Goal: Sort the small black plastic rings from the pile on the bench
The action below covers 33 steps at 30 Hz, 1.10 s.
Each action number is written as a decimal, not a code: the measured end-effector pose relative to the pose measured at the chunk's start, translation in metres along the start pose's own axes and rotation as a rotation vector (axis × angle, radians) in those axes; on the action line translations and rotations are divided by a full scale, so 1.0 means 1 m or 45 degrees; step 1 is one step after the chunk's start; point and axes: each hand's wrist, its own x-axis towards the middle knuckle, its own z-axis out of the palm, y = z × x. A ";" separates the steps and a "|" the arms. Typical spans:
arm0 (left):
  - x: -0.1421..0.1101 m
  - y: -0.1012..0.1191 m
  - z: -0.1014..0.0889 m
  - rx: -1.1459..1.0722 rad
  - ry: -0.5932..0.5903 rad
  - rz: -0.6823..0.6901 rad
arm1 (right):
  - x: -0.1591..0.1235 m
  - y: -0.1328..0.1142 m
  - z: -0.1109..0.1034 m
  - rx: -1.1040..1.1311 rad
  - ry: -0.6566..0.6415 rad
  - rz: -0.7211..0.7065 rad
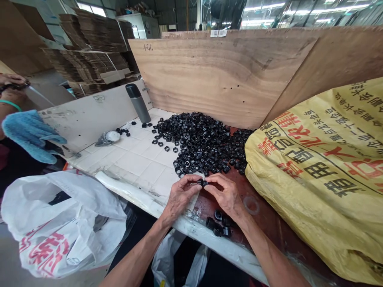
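Between both hands, near the table's front edge, is a small black fitting (pixel 202 183). My left hand (pixel 182 193) pinches its left end, thumb and forefinger closed. The right end is in the fingertips of my right hand (pixel 225 193). Fingers cover much of it, so I cannot tell whether it is one piece or two pressed together. Just beyond the fingertips lies a big heap of black plastic rings (pixel 197 139). Several larger black caps (pixel 218 227) rest on the table below my right hand.
A dark grey flask (pixel 138 104) stands at the back left, near a small plastic bag (pixel 108 138). On the right bulges a yellow sack (pixel 314 167). A plywood board (pixel 221 75) closes the back. A white bag (pixel 66 223) hangs front left; another person's hand (pixel 13 85) shows far left.
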 end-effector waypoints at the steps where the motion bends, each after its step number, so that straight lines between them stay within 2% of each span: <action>1: 0.000 0.001 -0.001 -0.060 0.008 -0.046 | 0.000 0.000 0.000 0.018 0.009 0.036; 5: 0.000 0.004 -0.003 -0.241 -0.027 -0.132 | -0.003 -0.001 0.001 0.072 -0.063 0.151; 8: 0.000 0.006 -0.003 -0.234 0.009 -0.125 | -0.005 0.000 0.005 0.113 -0.156 0.175; 13: 0.000 0.010 0.000 -0.004 -0.021 -0.034 | -0.007 0.008 0.012 0.233 -0.026 0.209; 16: 0.000 0.009 0.001 -0.059 -0.024 -0.073 | -0.007 0.010 0.012 0.197 0.000 0.230; 21: 0.002 0.003 -0.001 -0.068 -0.122 -0.054 | -0.006 0.005 0.010 -0.012 0.018 0.106; 25: 0.002 -0.001 -0.002 -0.012 -0.126 -0.003 | -0.007 0.006 0.011 -0.098 0.033 0.053; 30: 0.000 0.000 0.001 -0.143 -0.168 -0.126 | -0.010 0.006 0.010 -0.232 -0.026 -0.084; 33: -0.001 0.004 0.003 -0.203 -0.136 -0.144 | -0.009 0.003 0.005 -0.258 -0.107 -0.144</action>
